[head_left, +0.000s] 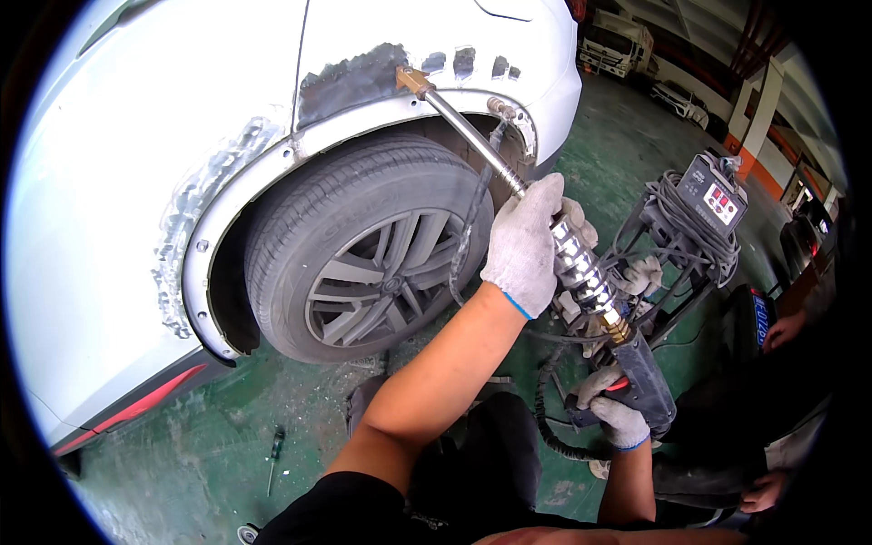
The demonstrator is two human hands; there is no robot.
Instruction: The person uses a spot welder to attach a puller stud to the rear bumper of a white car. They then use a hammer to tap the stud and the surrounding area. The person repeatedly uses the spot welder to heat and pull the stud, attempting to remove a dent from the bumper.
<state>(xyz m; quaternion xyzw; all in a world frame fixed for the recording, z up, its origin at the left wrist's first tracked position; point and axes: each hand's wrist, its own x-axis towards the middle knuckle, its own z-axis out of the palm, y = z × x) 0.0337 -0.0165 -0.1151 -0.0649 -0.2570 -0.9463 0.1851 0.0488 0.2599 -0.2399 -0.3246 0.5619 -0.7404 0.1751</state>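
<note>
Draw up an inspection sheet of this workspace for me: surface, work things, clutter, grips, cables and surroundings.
Surface: green floor, scattered with pale specks.
Job's things: long metal tool, its brass-coloured tip at the dark patch above the car's wheel; whether it touches is unclear. The white car body also has a scuffed band along the arch.
Clutter: screwdriver lying on the floor.
Grips: left grip, gloved, closed around the shaft; right grip, gloved, on the dark handle.
Cables: looped cables beside a box with a lit display; ridged hose near the right grip.
Surroundings: another person's hand at right; parked truck beyond.
</note>
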